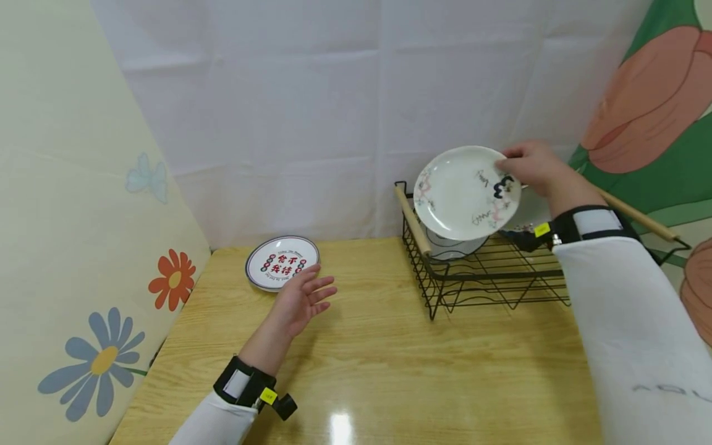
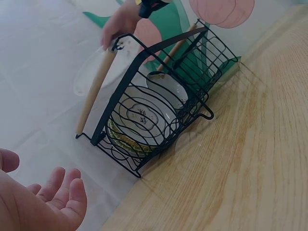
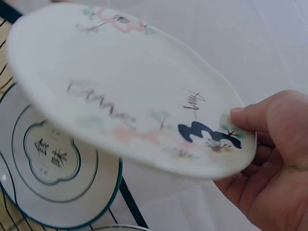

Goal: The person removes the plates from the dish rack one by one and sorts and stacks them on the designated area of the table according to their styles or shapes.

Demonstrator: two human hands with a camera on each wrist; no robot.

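Observation:
My right hand [image 1: 535, 168] pinches the right rim of a white plate [image 1: 461, 194] with pink flowers and dark writing, thumb on its face. The plate is tilted above a black wire dish rack [image 1: 495, 275]. Inside the rack, below it, stands a plate with a green rim and characters at its middle [image 3: 55, 154]. My left hand [image 1: 297, 303] has its fingers spread and relaxed, palm turned inward, holding nothing. Just beyond its fingertips lies a small blue-rimmed plate [image 1: 272, 256] with red characters, flat on the table.
The rack has wooden handles [image 1: 413, 222] at its sides. A small flower-patterned bowl [image 2: 166, 89] and a yellow-green patterned dish [image 2: 126, 142] are also in it. A white cloth [image 1: 278, 123] hangs behind the wooden table [image 1: 378, 358]; printed flower panels stand left and right.

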